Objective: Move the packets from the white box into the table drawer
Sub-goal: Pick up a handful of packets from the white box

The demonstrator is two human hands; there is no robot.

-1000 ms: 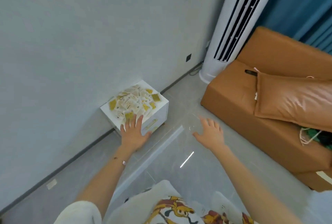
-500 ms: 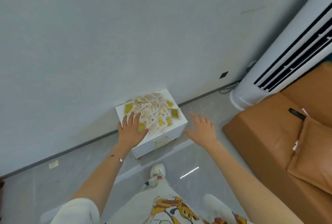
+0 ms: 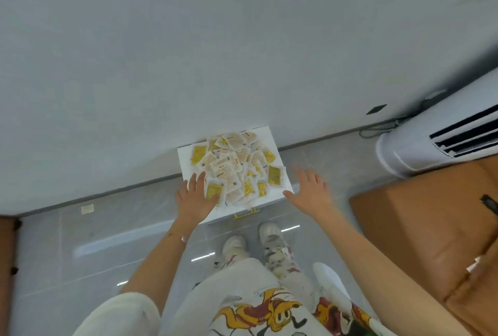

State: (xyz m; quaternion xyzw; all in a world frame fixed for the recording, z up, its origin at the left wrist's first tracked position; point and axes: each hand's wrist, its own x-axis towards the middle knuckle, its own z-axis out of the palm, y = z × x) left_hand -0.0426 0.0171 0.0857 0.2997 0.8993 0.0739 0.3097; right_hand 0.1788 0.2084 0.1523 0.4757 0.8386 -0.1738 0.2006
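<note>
A small white bedside table point(image 3: 186, 159) stands against the grey wall, its top covered by a heap of several yellow and cream packets point(image 3: 234, 168). A gold drawer handle point(image 3: 246, 213) shows on its front; the drawer looks closed. My left hand point(image 3: 195, 198) is spread flat over the table's front left corner, fingers straight, touching the nearest packets. My right hand point(image 3: 310, 191) hovers open beside the table's right edge, holding nothing. No separate white box is in view.
A white standing air conditioner point(image 3: 436, 136) is at the right by the wall, its cable on the floor. A brown leather sofa point(image 3: 431, 228) fills the lower right. My feet in white shoes point(image 3: 253, 244) stand on the grey tiled floor just before the table.
I have stepped closer and now look down on the table from the front. Both hands stay spread; the right hand has come up beside the table's right edge.
</note>
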